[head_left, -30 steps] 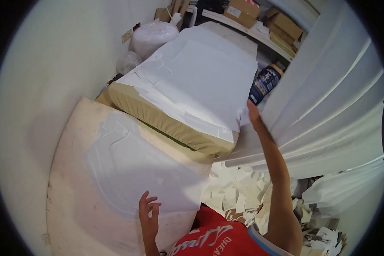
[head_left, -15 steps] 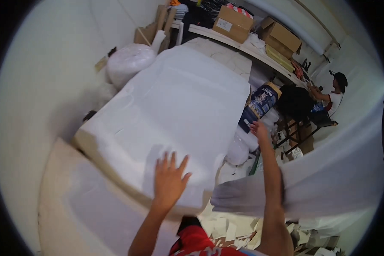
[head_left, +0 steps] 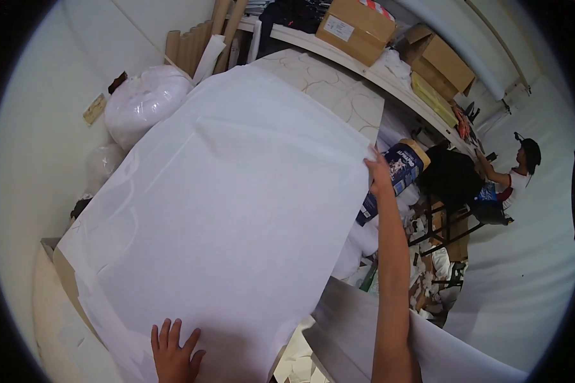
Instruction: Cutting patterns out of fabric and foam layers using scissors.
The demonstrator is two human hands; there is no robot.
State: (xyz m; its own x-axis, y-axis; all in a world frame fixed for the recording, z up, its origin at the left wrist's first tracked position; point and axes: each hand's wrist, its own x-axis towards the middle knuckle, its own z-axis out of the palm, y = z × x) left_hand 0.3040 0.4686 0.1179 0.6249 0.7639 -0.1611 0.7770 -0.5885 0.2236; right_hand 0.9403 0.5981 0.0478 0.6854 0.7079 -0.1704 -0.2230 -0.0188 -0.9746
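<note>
A large white sheet covers most of a flat, table-like bed; faint creases and a raised ridge run through it. Past its far edge shows a cream surface with curved lines. My left hand lies flat near the sheet's near edge, fingers spread, holding nothing. At the sheet's far right corner my right hand has its fingers closed round the edge, arm stretched forward. A dark blue printed bag stands just beyond that hand.
Wrapped white bundles and cardboard tubes stand by the left wall. A back shelf holds cardboard boxes. At right, a person sits near a black stool. Scraps litter the floor; grey-white fabric hangs at lower right.
My right hand has reached forward to the sheet's far right corner and taken hold of its edge. My left hand stays spread on the sheet, now lower in view. The view has shifted forward.
</note>
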